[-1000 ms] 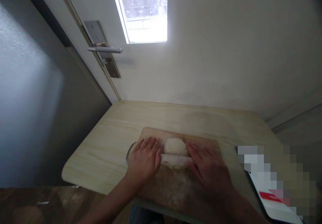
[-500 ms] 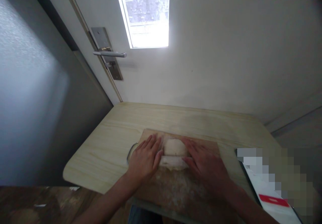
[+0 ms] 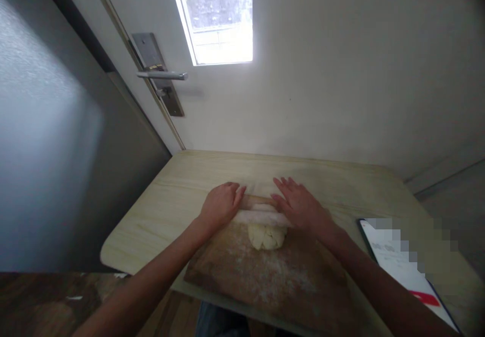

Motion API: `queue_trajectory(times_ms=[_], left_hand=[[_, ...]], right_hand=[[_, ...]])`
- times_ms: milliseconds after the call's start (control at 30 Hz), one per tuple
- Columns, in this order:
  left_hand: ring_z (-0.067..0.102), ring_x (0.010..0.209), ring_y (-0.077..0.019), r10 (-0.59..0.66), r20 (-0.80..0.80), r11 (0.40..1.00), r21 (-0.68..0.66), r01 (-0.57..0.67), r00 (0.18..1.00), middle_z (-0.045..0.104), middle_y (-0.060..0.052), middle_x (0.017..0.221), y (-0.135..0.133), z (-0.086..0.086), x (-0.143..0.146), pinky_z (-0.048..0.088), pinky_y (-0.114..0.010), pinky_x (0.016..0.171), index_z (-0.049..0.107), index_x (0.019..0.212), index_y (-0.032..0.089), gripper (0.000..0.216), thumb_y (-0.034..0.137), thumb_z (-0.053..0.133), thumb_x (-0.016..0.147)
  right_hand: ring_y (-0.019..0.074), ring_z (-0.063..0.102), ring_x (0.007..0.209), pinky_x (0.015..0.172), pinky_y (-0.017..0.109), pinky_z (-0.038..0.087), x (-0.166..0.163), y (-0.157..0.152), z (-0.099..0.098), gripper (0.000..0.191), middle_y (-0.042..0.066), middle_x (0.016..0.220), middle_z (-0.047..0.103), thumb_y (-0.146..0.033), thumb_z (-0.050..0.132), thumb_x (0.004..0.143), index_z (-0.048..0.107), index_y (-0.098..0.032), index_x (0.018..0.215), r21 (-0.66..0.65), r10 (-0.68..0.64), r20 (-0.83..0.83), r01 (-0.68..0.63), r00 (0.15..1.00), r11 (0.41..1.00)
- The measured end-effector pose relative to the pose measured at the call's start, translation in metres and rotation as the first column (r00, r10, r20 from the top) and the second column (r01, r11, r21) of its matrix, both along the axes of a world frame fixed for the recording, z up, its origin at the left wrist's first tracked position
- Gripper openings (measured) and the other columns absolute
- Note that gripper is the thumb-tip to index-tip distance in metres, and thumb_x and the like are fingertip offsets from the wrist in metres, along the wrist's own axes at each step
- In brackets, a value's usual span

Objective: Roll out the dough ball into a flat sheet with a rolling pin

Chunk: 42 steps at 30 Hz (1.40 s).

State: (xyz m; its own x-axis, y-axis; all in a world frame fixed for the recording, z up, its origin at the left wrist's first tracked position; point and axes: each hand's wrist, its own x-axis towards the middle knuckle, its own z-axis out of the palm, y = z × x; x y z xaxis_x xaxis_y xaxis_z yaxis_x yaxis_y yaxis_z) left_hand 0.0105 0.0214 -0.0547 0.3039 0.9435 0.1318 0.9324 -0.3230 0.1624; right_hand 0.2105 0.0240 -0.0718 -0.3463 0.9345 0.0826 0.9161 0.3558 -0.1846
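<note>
A pale rolling pin [image 3: 261, 217] lies across the far part of a floured wooden board [image 3: 265, 276]. My left hand [image 3: 222, 204] rests flat on its left end, fingers stretched out. My right hand [image 3: 299, 203] lies flat on its right end, fingers apart. A lump of dough [image 3: 267, 236] sits on the board just on my side of the pin, partly flattened.
The board lies on a light wooden table [image 3: 174, 200] pushed against a white wall. A white door with a metal handle [image 3: 162, 76] stands at the back left. A card with a red mark [image 3: 405, 271] lies at the table's right.
Both hands have pushed the rolling pin away from me, over the dough to the board's far edge. The dough now shows on the near side of the pin.
</note>
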Motion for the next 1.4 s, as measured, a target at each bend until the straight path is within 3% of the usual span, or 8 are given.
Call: queue_trajectory(times_ms=[267,533,833,933,1067,1133,1233,1400], left_hand=[[0.048,0.102,-0.0193,-0.014,-0.099,1.0,0.024,0.017,0.995,0.052,-0.005,0.113,-0.056,-0.012,0.001,0.039,-0.033,0.08,0.047,0.109,0.02,0.037,0.035,0.024,0.084],[0.04,0.11,-0.0207,-0.015,-0.117,0.997,0.074,0.024,0.993,0.05,-0.008,0.115,-0.019,-0.01,0.003,0.029,-0.036,0.092,0.044,0.114,0.015,0.042,0.037,0.022,0.085],[0.039,0.111,-0.022,-0.06,0.17,0.996,0.072,0.049,0.984,0.048,-0.009,0.117,-0.077,-0.029,-0.002,0.027,-0.042,0.094,0.043,0.115,0.015,0.04,0.035,0.031,0.082],[0.04,0.111,-0.0199,-0.016,0.471,0.997,-0.056,0.048,0.882,0.047,-0.008,0.119,-0.079,-0.019,-0.017,0.029,-0.04,0.094,0.043,0.115,0.017,0.04,0.037,0.032,0.081],[0.05,0.098,-0.0195,0.164,0.803,0.986,-0.152,-0.069,0.573,0.056,-0.008,0.103,-0.049,0.005,-0.043,0.036,-0.037,0.087,0.052,0.097,0.014,0.034,0.039,0.036,0.078],[0.052,0.093,-0.0202,0.179,0.825,0.981,-0.192,-0.032,0.536,0.058,-0.01,0.096,-0.027,0.01,-0.048,0.038,-0.037,0.084,0.053,0.09,0.012,0.032,0.037,0.045,0.073],[0.051,0.096,-0.0211,0.071,0.798,0.917,-0.288,0.275,0.598,0.055,-0.011,0.104,-0.003,0.003,-0.04,0.037,-0.037,0.084,0.052,0.098,0.012,0.042,0.031,0.06,0.061],[0.038,0.112,-0.0274,-0.27,0.633,0.762,-0.321,0.563,0.726,0.042,-0.013,0.122,0.01,-0.018,-0.007,0.025,-0.041,0.094,0.038,0.119,0.016,0.093,0.023,0.076,0.034]], right_hand=[[0.0212,0.031,0.116,0.096,0.042,0.019,0.001,-0.057,-0.004,0.051,0.008,0.127,0.038,-0.044,0.021,0.082,0.032,-0.02,0.126,0.039,0.064,0.06,-0.066,0.996,0.997],[0.023,0.032,0.116,0.091,0.044,0.027,0.002,-0.021,0.003,0.056,0.01,0.126,0.039,-0.049,0.013,0.082,0.033,-0.018,0.125,-0.084,0.067,0.042,-0.063,0.997,0.994],[0.0237,0.032,0.116,0.085,0.038,0.036,0.008,-0.066,-0.011,0.056,0.01,0.129,0.034,-0.045,0.037,0.078,0.031,-0.015,0.125,0.288,0.167,0.107,-0.191,0.98,0.938],[0.0218,0.035,0.113,0.081,0.035,0.038,0.012,-0.077,-0.018,0.035,0.009,0.127,0.037,-0.025,0.041,0.079,0.045,-0.017,0.113,0.404,0.241,0.169,-0.291,0.956,0.867],[0.0197,0.053,0.088,0.074,0.035,0.041,0.025,-0.088,-0.026,0.027,0.01,0.101,0.058,-0.007,0.037,0.075,0.053,-0.016,0.096,0.442,0.235,0.154,-0.28,0.96,0.852],[0.02,0.054,0.082,0.072,0.036,0.04,0.033,-0.096,-0.027,0.027,0.01,0.092,0.059,-0.007,0.036,0.075,0.052,-0.016,0.094,0.407,0.177,0.052,-0.183,0.983,0.895],[0.0185,0.056,0.074,0.064,0.031,0.043,0.044,-0.106,-0.024,0.02,0.008,0.085,0.06,-0.022,0.036,0.079,0.048,-0.017,0.094,0.181,0.021,-0.267,0.029,0.963,0.983],[0.0143,0.054,0.058,0.054,0.027,0.042,0.051,-0.107,-0.019,0.03,0.0,0.064,0.055,-0.044,0.029,0.08,0.041,-0.018,0.091,-0.281,-0.266,-0.698,0.087,0.665,0.956]])
